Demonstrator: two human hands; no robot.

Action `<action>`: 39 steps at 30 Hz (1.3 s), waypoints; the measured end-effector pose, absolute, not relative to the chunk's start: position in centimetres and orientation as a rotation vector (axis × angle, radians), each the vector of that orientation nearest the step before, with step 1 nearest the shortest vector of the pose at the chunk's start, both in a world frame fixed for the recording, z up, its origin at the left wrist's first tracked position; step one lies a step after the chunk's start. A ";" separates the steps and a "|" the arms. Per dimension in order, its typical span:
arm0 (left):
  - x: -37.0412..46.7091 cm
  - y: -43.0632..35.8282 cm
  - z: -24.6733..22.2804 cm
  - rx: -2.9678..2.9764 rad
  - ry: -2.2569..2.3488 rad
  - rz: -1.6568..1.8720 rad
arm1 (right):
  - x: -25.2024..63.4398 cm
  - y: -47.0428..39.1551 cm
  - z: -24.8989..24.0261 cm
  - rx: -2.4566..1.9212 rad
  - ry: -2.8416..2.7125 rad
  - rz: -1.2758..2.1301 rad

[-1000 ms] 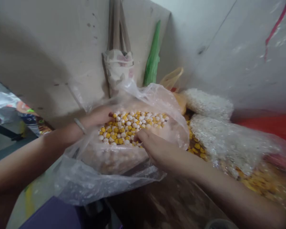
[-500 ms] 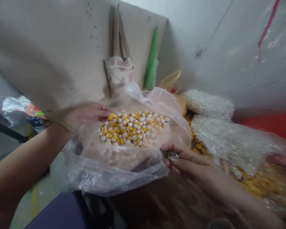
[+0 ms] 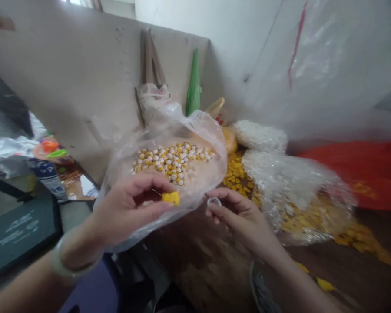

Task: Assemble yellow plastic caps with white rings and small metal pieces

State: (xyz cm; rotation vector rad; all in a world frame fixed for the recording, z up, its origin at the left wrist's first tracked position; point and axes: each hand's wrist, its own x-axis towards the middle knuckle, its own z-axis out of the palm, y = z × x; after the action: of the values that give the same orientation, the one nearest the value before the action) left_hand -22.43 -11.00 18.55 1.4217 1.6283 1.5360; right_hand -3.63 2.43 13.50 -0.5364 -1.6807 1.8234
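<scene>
Between the thumb and fingers of my left hand (image 3: 130, 204) is a small bright yellow plastic piece (image 3: 171, 198), held in front of the clear plastic bag (image 3: 211, 130). My right hand (image 3: 241, 217), just right of the bag's near edge, pinches a small whitish round piece (image 3: 214, 201) that looks like a cap or ring. The two held pieces are apart. Inside the open bag lie many small round yellow-and-white pieces (image 3: 174, 161). My left wrist and forearm cover part of the bag's near left side.
Loose yellow pieces (image 3: 236, 171) lie on the brown table (image 3: 195, 265) right of the bag. Clear bags of white pieces (image 3: 263, 167) stand beyond, near a red sheet or bag (image 3: 371, 169). A cloth tote (image 3: 152, 94) and green bag (image 3: 193, 89) are at the back panel.
My left hand has come out of the bag toward me and to the right, with the yellow piece in its fingers. The right hand keeps its round piece, slightly more left.
</scene>
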 end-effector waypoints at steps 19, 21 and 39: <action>-6.7 -5.8 7.5 1.547 1.219 1.659 | 8.5 -1.8 7.8 -0.777 -1.578 1.156; -6.1 -5.6 7.1 1.554 1.175 1.574 | 9.5 -1.8 7.3 -0.820 -1.443 1.329; -1.3 -4.4 6.9 0.373 0.908 1.452 | 11.9 -1.7 6.8 -0.798 -1.747 0.555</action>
State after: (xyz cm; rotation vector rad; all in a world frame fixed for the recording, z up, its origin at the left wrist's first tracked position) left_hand -1.26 -4.44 6.87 0.3731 0.9081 1.4521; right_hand 11.87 -1.68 6.84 -0.7982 -1.7472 0.5552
